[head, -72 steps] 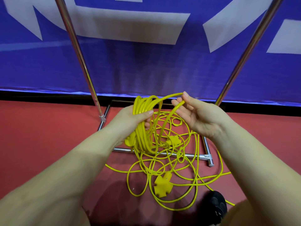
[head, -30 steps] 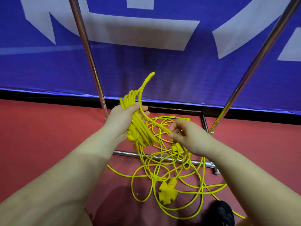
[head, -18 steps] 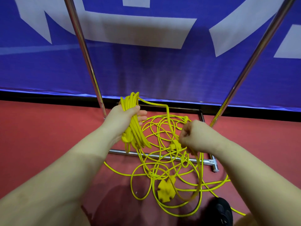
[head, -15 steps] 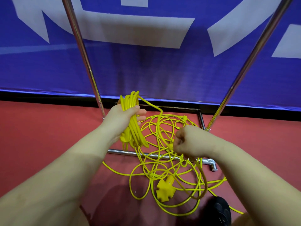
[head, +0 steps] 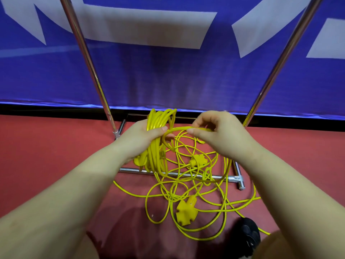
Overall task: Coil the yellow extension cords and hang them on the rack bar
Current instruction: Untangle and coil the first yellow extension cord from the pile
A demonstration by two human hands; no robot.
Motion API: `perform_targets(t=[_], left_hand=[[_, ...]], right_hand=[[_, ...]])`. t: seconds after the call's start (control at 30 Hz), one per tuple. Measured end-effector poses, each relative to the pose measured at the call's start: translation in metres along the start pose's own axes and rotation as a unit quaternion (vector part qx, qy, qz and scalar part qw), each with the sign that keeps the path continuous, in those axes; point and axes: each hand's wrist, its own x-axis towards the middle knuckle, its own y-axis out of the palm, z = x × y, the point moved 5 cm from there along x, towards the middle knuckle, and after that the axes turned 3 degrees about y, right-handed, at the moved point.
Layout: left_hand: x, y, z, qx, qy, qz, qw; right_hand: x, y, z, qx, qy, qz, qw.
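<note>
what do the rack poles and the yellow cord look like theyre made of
Rack poles: likely chromed or polished steel; bright mirror-like streaks run along the tubes.
Yellow cord: probably a plastic or rubber jacket, smooth and slightly glossy; it bends into soft loops on the floor.

Two hands were in play, the left hand (head: 141,139) and the right hand (head: 220,135). One gathered coil (head: 155,146) of yellow cord showed, and one loose tangle (head: 186,191) on the floor; how many separate cords made it up could not be told. Two yellow multi-outlet ends counted: one (head: 186,213) near the front, one (head: 199,159) further back. Two slanting chrome uprights, left (head: 87,58) and right (head: 280,58), one base bar (head: 220,177), one black shoe (head: 249,230), one blue banner (head: 168,77).
</note>
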Motion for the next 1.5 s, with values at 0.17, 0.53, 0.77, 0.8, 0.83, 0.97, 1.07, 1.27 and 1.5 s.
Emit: perform_targets(t=[0.17,0.53,0.77,0.8,0.83,0.97,1.07,1.27,1.5], left_hand=[[-0.005,0.014,0.002,-0.044,-0.047,0.063,0.996],[-0.016,0.033,0.008,-0.036,-0.055,0.128,0.990],[-0.003,0.002,-0.001,-0.099,-0.023,-0.010,0.995],[-0.002,-0.002,-0.002,-0.097,-0.021,-0.021,0.995],[-0.002,-0.004,-0.002,-0.085,-0.022,-0.024,0.996],[-0.001,-0.006,0.004,-0.030,-0.049,0.005,0.998],[-0.001,-0.003,0.008,-0.059,-0.073,0.011,0.996],[-0.004,0.013,0.013,-0.052,-0.077,0.051,0.994],[-0.005,0.016,0.009,0.030,-0.032,0.053,0.998]], right_hand=[[0.007,-0.001,-0.014,-0.064,0.041,0.006,0.997],[0.000,0.018,0.005,-0.024,-0.027,0.119,0.992],[-0.001,0.018,-0.032,-0.034,0.103,0.178,0.978],[0.002,0.011,-0.030,0.036,0.095,0.138,0.985],[0.004,0.004,-0.029,0.093,0.086,0.095,0.987],[0.005,0.000,-0.026,0.112,0.043,0.061,0.991],[0.004,0.006,-0.025,0.084,0.036,0.083,0.992],[0.001,0.029,-0.019,-0.048,0.025,0.122,0.991],[-0.003,0.049,-0.008,-0.007,0.037,0.088,0.995]])
